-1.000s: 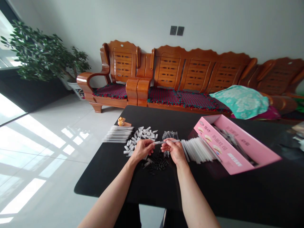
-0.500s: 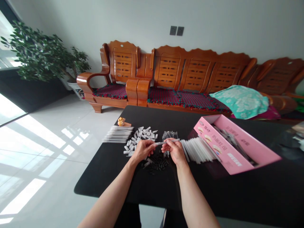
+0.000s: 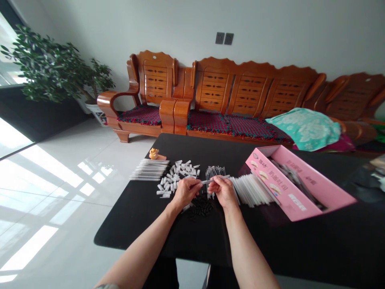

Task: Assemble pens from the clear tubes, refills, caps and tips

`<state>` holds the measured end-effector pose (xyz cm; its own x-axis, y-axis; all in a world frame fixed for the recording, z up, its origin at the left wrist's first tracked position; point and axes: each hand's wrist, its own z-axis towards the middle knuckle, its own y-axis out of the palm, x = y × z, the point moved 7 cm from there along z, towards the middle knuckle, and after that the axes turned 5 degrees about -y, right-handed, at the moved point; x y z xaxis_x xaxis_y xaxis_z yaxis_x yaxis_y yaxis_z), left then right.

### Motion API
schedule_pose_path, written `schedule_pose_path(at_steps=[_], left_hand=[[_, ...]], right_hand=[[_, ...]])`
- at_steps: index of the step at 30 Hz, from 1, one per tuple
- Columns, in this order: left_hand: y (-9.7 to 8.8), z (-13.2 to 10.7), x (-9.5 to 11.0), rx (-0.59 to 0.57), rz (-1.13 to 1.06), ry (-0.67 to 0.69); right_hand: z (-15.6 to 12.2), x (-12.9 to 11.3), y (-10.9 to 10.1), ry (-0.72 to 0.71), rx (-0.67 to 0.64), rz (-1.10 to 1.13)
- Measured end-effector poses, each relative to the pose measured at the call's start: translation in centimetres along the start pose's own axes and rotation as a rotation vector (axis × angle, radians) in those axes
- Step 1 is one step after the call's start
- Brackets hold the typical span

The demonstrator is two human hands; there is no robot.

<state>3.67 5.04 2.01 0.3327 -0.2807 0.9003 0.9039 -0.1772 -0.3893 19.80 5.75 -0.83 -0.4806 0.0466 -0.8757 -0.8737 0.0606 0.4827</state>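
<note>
Both my hands meet over the middle of a black table [image 3: 150, 224]. My left hand [image 3: 187, 192] and my right hand [image 3: 223, 190] pinch the two ends of a thin grey pen tube [image 3: 212, 180], held level just above the table. Under and between the hands lies a heap of small black parts [image 3: 201, 207]. Left of my left hand is a pile of short white caps [image 3: 177, 175]. Behind the hands stands a bundle of thin refills [image 3: 214, 172]. A row of white pen barrels [image 3: 251, 188] lies right of my right hand.
An open pink box [image 3: 300, 188] with dark pens inside lies at the right. A second stack of white barrels [image 3: 148, 170] and a small orange figure [image 3: 155, 154] are at the far left of the table. Wooden sofas [image 3: 228, 92] stand behind, a potted plant [image 3: 51, 68] at left.
My left hand has moved right along the tube, closer to my right hand. The tube is raised slightly toward the refills.
</note>
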Motion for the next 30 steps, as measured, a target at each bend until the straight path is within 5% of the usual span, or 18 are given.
schedule_pose_path(at_steps=[5,11,14,22,30], left_hand=[[0.0,-0.1,0.6,0.045,0.056,0.063],[-1.7,0.8,-0.3,0.098,-0.198,0.033],[-5.1,1.0,-1.8,0.280,-0.335,-0.020],[-17.8,-1.4,-6.8,0.831,-0.391,-0.144],[-22.6,-2.4,-10.7,0.960,-0.269,-0.342]], right_hand=[[0.0,0.2,-0.1,0.005,0.014,0.018],[-0.2,-0.1,1.0,-0.014,-0.009,0.036],[-0.2,-0.5,1.0,-0.039,-0.032,0.044],[-0.1,-0.7,0.7,-0.057,-0.042,0.032],[-0.2,-0.6,0.7,-0.055,-0.039,0.033]])
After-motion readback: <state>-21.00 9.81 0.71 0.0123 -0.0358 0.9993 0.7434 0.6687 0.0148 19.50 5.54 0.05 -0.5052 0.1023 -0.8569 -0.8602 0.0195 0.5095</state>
